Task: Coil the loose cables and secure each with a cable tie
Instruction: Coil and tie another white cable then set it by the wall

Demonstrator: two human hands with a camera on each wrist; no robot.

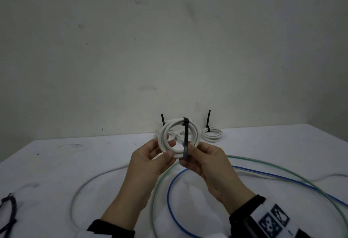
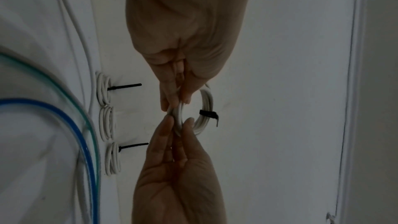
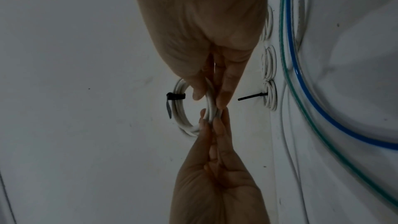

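Both my hands hold a white cable coil [image 1: 161, 138] upright above the table. My left hand [image 1: 170, 148] pinches its lower left rim. My right hand [image 1: 190, 155] pinches the rim right beside it. A black cable tie [image 1: 185, 120] is wrapped round the top of the coil. Its tail [image 1: 186, 140] sticks out toward me and crosses the ring's opening. In the wrist views the coil [image 2: 207, 98] [image 3: 180, 111] is seen edge-on, with the cable tie [image 2: 207, 114] [image 3: 175, 96] on the side away from the fingers and its tail hanging free.
Tied white coils [image 1: 211, 134] lie by the wall with black tie tails [image 1: 208, 121] standing up. Loose green [image 1: 282, 168], blue [image 1: 263, 172] and pale [image 1: 90, 183] cables loop across the white table [image 1: 66, 158] under my arms. A dark bundle [image 1: 9, 209] sits at the left edge.
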